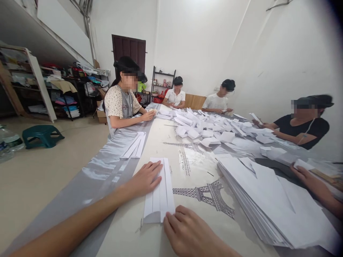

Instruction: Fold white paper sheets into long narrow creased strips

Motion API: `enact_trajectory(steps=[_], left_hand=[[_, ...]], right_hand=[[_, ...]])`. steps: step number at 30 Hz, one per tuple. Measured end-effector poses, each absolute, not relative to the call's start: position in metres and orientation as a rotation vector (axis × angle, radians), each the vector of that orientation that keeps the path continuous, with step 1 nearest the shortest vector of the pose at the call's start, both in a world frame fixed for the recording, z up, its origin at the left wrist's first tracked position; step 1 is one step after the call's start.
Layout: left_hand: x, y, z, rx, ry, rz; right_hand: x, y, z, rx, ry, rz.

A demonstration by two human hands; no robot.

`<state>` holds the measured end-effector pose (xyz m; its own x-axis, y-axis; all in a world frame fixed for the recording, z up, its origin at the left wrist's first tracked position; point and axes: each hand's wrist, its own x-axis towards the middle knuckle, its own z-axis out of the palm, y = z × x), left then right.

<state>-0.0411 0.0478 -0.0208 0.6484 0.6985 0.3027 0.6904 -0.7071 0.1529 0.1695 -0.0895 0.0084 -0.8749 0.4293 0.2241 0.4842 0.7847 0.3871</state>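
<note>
A folded sheet of white paper [156, 200] with several lengthwise creases lies on the table in front of me. My left hand [147, 177] rests flat on its far part, fingers stretched out. At the near right corner, my right hand [184, 228] pinches the paper's edge between thumb and curled fingers. The near end of the sheet bulges up slightly. Left of it and farther off lie several folded paper strips [134, 145]. To the right stands a thick stack of white sheets [268, 200].
A heap of folded white paper pieces [203, 125] spreads over the far table. Several people in dark headgear sit around it, and another person's hand [308, 175] reaches in at right. A printed tablecloth [125, 217] covers the table. A green stool [43, 136] stands on the floor at left.
</note>
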Motion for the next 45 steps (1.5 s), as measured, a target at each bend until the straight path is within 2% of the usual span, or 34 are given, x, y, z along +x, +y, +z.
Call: enact_trajectory(steps=[3,7,16,23,28,38,45], left_hand=[[-0.042,0.048,-0.021,2.816,1.194,0.546],[-0.042,0.049,-0.024,2.824,1.166,0.612],[-0.037,0.044,-0.016,2.927,1.026,1.064],[-0.033,0.040,-0.013,3.133,0.692,1.004],[-0.036,0.041,-0.019,3.261,0.550,1.031],[-0.036,0.033,-0.007,3.261,0.421,1.062],[-0.036,0.035,-0.009,3.258,0.404,1.140]], right_hand=[[0.176,-0.091,-0.003,-0.820,-2.656,-0.538],[0.190,-0.082,0.001,-0.722,-2.646,-0.454],[0.211,0.001,0.008,-0.689,-2.508,-0.713],[0.188,0.010,-0.013,-0.700,-2.412,-0.683],[0.194,0.003,-0.010,-0.670,-2.399,-0.525],[0.208,-0.001,-0.010,-0.563,-2.447,-0.526],[0.211,-0.002,0.000,-0.646,-2.474,-0.540]])
